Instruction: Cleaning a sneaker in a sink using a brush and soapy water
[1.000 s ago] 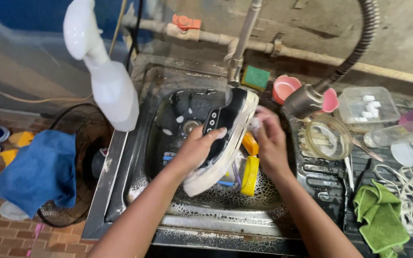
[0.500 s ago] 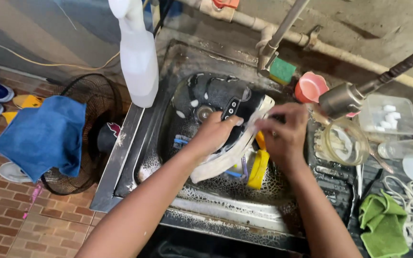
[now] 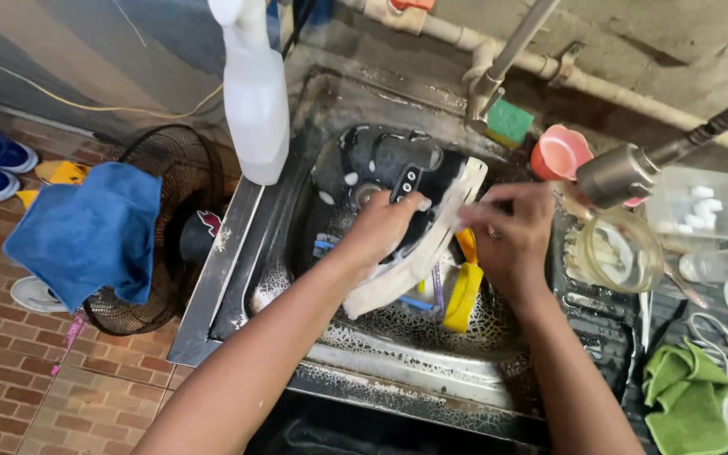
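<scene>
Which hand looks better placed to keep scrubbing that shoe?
Probably the right hand: it works at the white sole's edge, while the left hand grips the black shoe over the sink.

A black shoe (image 3: 398, 181) with a white sole sits tilted on its side over the sink, sole facing right, wet and soapy, gripped at its middle.

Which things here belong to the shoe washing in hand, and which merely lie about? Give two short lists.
In use:
left hand gripping the black shoe by its white sole
right hand at the sole's edge
sink

Lying about:
spray bottle
blue cloth
green cloth
pink cup
green sponge
</scene>
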